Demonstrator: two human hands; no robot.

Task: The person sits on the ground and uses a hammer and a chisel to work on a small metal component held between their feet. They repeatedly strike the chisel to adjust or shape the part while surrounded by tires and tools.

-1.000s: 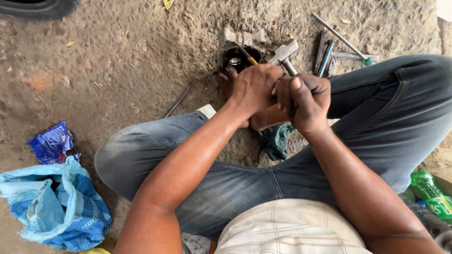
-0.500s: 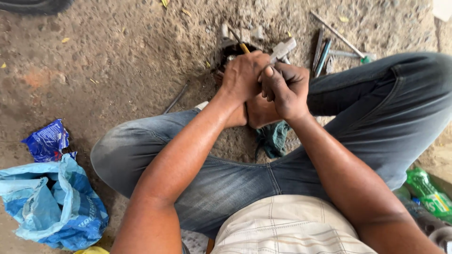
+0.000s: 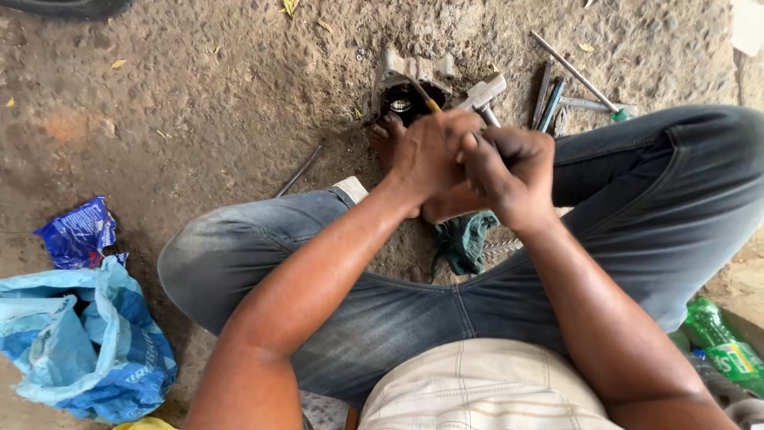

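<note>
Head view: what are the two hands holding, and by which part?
The right hand grips a hammer by its handle, its metal head showing above. The left hand holds a thin yellowish rod by its lower end, tip toward the metal housing.

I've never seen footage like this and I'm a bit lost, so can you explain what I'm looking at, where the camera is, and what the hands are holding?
The camera sits on a person's head and looks down at their lap. They sit on dirt ground, knees apart in jeans. The left hand steadies a thin rod with a yellowish tip against a grey metal part. The right hand grips a hammer. Loose metal tools lie behind, a green rag lies below the hands, and blue plastic bags lie at the left.
</note>
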